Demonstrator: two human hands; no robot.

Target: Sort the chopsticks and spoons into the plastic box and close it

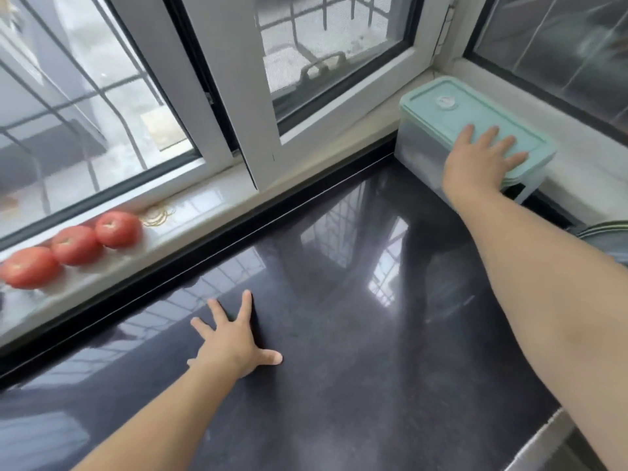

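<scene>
Dark polished countertop [339, 368]: glossy, speckled, mirroring the window bars; fills the near and middle field from 6 o'clock outward.

Left hand [234, 345]: at 7 o'clock, nearest item. Laid flat on the countertop, palm down, fingers straight and spread, thumb out toward 3 o'clock. Grasping nothing.

Metal edge [557, 436]: at 5 o'clock, brushed strip bordering the countertop corner.

Stacked plates or bowl rims [608, 229]: at 3 o'clock, only curved edges in view at the frame border; exact kind not discernible.

Three tomatoes [74, 246]: at 9 o'clock, in a row on the pale windowsill [204, 205], each touching or just beside the next, row running toward 2 o'clock.

Rubber bands [158, 215]: small yellowish heap on the sill just beyond the last tomato.

Right hand [482, 158]: at 2 o'clock, forearm reaching across the countertop. Fingers straight and slightly spread, pressed flat on the near end of the lid; nothing gripped.

Plastic box [421, 154]: at 2 o'clock, in the far right corner where countertop meets sill, beside the window frame. Translucent grey body, upright. Long axis running from 11 o'clock to 5 o'clock, far end toward the window corner. Contents not visible through the wall.

Mint-green lid [475, 110]: seated on top of the box, closed, round valve knob [446, 102] near its far end.

Window [306, 62]: farthest, white frames, barred grille outside.
</scene>
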